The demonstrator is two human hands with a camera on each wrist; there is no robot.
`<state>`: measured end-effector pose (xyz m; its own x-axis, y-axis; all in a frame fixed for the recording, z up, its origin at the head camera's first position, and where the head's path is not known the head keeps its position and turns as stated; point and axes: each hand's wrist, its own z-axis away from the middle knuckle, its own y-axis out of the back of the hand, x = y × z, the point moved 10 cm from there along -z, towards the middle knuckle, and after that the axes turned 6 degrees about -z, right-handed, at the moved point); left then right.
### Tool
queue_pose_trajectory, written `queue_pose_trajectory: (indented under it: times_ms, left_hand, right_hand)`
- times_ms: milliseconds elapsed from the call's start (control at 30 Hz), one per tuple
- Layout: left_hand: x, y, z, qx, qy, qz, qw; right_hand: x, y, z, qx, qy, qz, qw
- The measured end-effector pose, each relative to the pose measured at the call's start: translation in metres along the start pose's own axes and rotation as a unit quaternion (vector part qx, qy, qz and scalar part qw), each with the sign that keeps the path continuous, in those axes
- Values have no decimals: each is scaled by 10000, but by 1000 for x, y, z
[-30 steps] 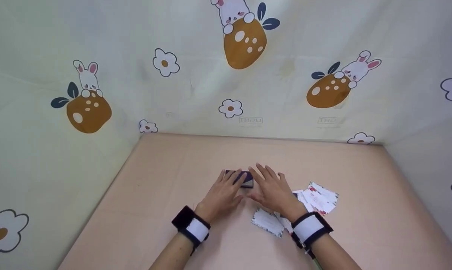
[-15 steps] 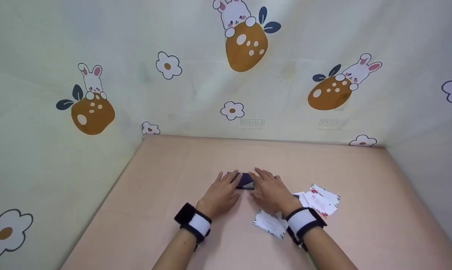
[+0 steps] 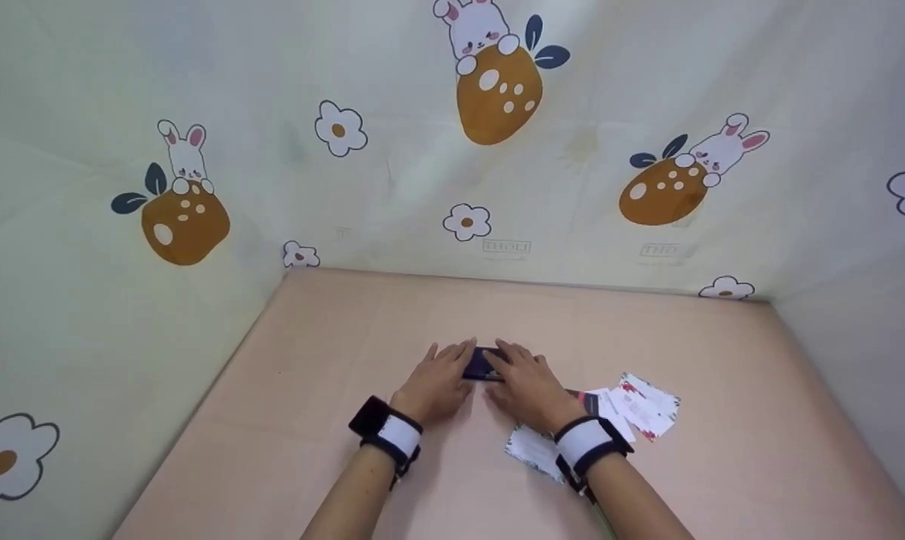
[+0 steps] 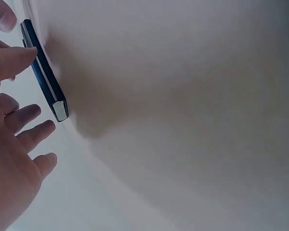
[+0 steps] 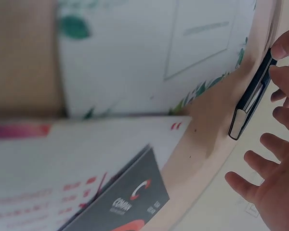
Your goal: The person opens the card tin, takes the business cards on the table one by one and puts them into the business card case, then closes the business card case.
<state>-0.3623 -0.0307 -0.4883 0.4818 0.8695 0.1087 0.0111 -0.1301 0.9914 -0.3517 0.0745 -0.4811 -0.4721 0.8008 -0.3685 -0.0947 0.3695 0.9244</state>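
A flat, dark blue card case [image 3: 480, 365] lies on the table between both hands, its long side facing me. My left hand [image 3: 436, 384] holds its left end, with the thumb against the near edge and the fingers at the far side. At the other end, my right hand [image 3: 528, 386] grips it likewise, its index finger across the top. In the left wrist view, the case [image 4: 48, 77] shows dark covers and a pale end, with the left thumb on its side. The right wrist view shows the right thumb against the same case [image 5: 250, 98].
Several printed cards [image 3: 651, 401] lie loosely overlapped on the pink table [image 3: 332, 465], right of the hands. Another white card [image 3: 533, 452] with leafy edges lies partly under the right wrist. A dark grey card [image 5: 139, 192] is among them. A patterned cloth wall [image 3: 392, 172] encloses the table.
The hands have drawn closer together over the case; the right hand has moved left, with its fingers now over the case's right end. More of the dark card beside the right wrist shows.
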Motion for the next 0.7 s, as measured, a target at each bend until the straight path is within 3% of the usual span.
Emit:
queue_pose_trajectory:
  times_ms: [267,500,700]
  left_hand:
    - [-10,-9,-3,-304,244,378,9985]
    - [-11,-7,-9,-564,237,516,9968]
    - [-10,-2,-11,-523,153,482,9974]
  right_hand:
    - [-1,-5,-8,-18,-6,270,9996]
    - [-4,-7,-12,-151,35,295,9994]
    - [-8,-12,-16,-104,174,476,9987]
